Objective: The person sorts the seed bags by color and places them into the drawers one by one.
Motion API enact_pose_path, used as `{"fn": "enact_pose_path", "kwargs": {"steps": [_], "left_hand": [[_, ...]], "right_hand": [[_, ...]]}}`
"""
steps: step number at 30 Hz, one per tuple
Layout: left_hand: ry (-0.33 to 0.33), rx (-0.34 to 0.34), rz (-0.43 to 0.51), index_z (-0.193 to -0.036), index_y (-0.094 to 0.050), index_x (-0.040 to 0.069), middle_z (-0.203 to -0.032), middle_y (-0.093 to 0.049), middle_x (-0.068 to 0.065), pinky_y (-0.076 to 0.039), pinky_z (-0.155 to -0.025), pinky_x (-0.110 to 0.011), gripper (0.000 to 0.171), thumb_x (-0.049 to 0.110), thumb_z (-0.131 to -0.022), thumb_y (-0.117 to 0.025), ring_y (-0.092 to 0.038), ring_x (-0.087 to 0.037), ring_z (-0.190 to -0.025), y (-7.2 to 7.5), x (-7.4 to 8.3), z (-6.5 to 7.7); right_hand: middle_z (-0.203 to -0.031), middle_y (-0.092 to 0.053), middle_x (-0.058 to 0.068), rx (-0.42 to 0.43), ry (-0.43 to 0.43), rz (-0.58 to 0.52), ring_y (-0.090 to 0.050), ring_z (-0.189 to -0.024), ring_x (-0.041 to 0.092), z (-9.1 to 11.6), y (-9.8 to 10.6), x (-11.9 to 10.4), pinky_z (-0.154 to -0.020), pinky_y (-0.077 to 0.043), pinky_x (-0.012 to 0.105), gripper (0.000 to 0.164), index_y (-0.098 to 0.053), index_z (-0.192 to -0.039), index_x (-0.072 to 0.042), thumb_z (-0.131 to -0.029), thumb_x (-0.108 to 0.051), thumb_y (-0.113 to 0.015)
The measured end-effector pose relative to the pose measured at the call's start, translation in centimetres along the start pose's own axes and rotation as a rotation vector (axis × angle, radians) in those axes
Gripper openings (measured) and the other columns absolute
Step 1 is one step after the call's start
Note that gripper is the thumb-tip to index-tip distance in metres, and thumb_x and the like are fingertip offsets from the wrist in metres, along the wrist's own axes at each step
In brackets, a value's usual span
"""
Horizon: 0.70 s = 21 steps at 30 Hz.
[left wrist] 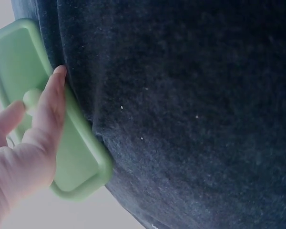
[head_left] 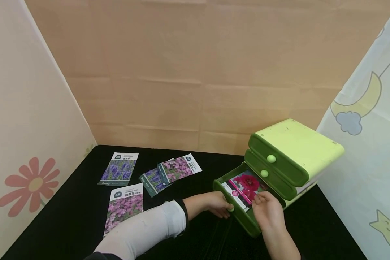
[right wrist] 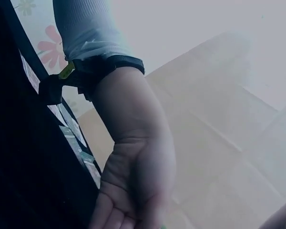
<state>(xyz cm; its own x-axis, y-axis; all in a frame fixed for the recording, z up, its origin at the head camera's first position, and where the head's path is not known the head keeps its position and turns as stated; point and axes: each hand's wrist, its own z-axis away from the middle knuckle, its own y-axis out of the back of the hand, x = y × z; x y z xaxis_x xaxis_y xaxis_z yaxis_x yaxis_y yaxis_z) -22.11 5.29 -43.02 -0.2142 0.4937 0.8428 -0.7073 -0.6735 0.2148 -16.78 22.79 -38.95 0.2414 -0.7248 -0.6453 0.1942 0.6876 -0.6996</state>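
Observation:
My left hand (head_left: 216,204) pinches the round light-green knob (left wrist: 32,98) of the lowest drawer (head_left: 247,221), thumb on one side and fingers on the other. That drawer is pulled out of a small green cabinet (head_left: 299,144). Inside it lies a seed packet (head_left: 249,183) with a red flower picture and a pink band. Over the drawer's right side is my right hand (head_left: 269,213), fingers loosely bent, fingertips at the packet's edge. The right wrist view shows mostly my left forearm and palm (right wrist: 128,176).
On the black cloth (head_left: 74,213) to the left lie a lavender packet (head_left: 118,171), a pink-flower packet (head_left: 125,207) partly behind my left sleeve, and another pink-flower packet (head_left: 178,168) overlapping a purple one (head_left: 154,181). The cabinet's two upper drawers (head_left: 276,159) are above the pulled-out one.

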Motion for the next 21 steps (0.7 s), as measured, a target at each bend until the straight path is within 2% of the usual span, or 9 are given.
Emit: {"fn": "enact_pose_path", "kwargs": {"steps": [3,6,8,10,12,15,17,19,21], "left_hand": [[-0.025,0.018,-0.023,-0.099,-0.068,-0.011,-0.097,-0.071,-0.025,-0.058,-0.081,-0.042,0.029,0.016,-0.097,-0.058,-0.069,-0.037,-0.096,-0.1,-0.1,0.0],[-0.046,0.024,-0.033,-0.099,-0.067,-0.012,-0.097,-0.071,-0.026,-0.059,-0.080,-0.041,0.030,0.016,-0.097,-0.058,-0.069,-0.038,-0.095,0.0,-0.2,-0.1],[-0.051,0.020,-0.041,-0.100,-0.068,-0.012,-0.098,-0.071,-0.025,-0.059,-0.080,-0.040,0.031,0.017,-0.097,-0.058,-0.069,-0.037,-0.096,0.2,0.1,0.0],[-0.054,0.019,-0.041,-0.100,-0.068,-0.012,-0.098,-0.071,-0.025,-0.059,-0.081,-0.040,0.031,0.017,-0.097,-0.057,-0.069,-0.037,-0.097,0.5,0.2,0.0],[-0.056,0.019,-0.038,-0.100,-0.067,-0.011,-0.099,-0.071,-0.025,-0.058,-0.082,-0.040,0.030,0.017,-0.098,-0.056,-0.069,-0.037,-0.097,0.8,0.4,0.1],[-0.064,0.017,-0.041,-0.101,-0.067,-0.011,-0.100,-0.071,-0.024,-0.058,-0.082,-0.039,0.031,0.018,-0.098,-0.056,-0.069,-0.036,-0.098,1.0,0.6,0.1],[-0.069,0.021,-0.038,-0.101,-0.068,-0.011,-0.099,-0.071,-0.024,-0.058,-0.082,-0.039,0.031,0.018,-0.098,-0.056,-0.069,-0.036,-0.098,0.9,0.6,-0.1],[-0.075,0.030,-0.035,-0.100,-0.068,-0.011,-0.099,-0.071,-0.024,-0.058,-0.082,-0.039,0.031,0.018,-0.098,-0.056,-0.069,-0.036,-0.097,0.7,0.7,-0.4],[-0.076,0.048,-0.034,-0.099,-0.068,-0.010,-0.097,-0.072,-0.023,-0.059,-0.081,-0.039,0.030,0.017,-0.097,-0.057,-0.070,-0.035,-0.095,0.3,0.8,-0.7]], "right_hand": [[-0.152,0.040,0.007,-0.090,0.017,0.147,0.030,-0.143,0.021,0.5,-0.5,-0.3,-0.119,0.015,0.030,0.068,0.037,-0.143,-0.010,-0.103,-0.006,-0.017],[-0.159,0.024,0.012,-0.228,0.075,0.390,0.019,-0.147,0.026,1.0,-0.9,-0.9,-0.120,0.009,0.037,0.066,0.023,-0.149,-0.004,-0.105,-0.010,-0.026],[-0.161,0.015,0.015,-0.318,0.143,0.537,0.013,-0.148,0.029,1.4,-1.3,-1.7,-0.121,0.003,0.038,0.066,0.014,-0.152,-0.001,-0.106,-0.013,-0.032],[-0.162,0.008,0.018,-0.391,0.226,0.669,0.009,-0.149,0.032,1.9,-1.8,-2.7,-0.121,-0.006,0.032,0.066,0.006,-0.153,0.001,-0.105,-0.015,-0.036],[-0.162,0.002,0.017,-0.429,0.313,0.780,0.005,-0.150,0.031,2.3,-2.3,-4.0,-0.118,-0.015,0.021,0.062,-0.002,-0.154,0.000,-0.106,-0.017,-0.038],[-0.164,-0.005,0.011,-0.421,0.442,0.967,-0.001,-0.150,0.028,2.9,-3.2,-6.4,-0.109,-0.023,0.007,0.059,-0.010,-0.155,-0.005,-0.105,-0.018,-0.039],[-0.164,-0.005,0.006,-0.387,0.511,1.108,-0.001,-0.150,0.027,2.9,-3.7,-8.3,-0.106,-0.021,0.002,0.059,-0.011,-0.156,-0.011,-0.105,-0.018,-0.040],[-0.164,-0.004,0.005,-0.331,0.579,1.267,0.001,-0.150,0.027,2.5,-4.1,-10.4,-0.114,-0.014,0.010,0.061,-0.010,-0.157,-0.016,-0.104,-0.020,-0.042],[-0.163,-0.002,0.012,-0.266,0.621,1.444,0.006,-0.149,0.032,1.6,-4.2,-12.7,-0.123,-0.008,0.030,0.063,-0.010,-0.156,-0.013,-0.104,-0.023,-0.042]]}}
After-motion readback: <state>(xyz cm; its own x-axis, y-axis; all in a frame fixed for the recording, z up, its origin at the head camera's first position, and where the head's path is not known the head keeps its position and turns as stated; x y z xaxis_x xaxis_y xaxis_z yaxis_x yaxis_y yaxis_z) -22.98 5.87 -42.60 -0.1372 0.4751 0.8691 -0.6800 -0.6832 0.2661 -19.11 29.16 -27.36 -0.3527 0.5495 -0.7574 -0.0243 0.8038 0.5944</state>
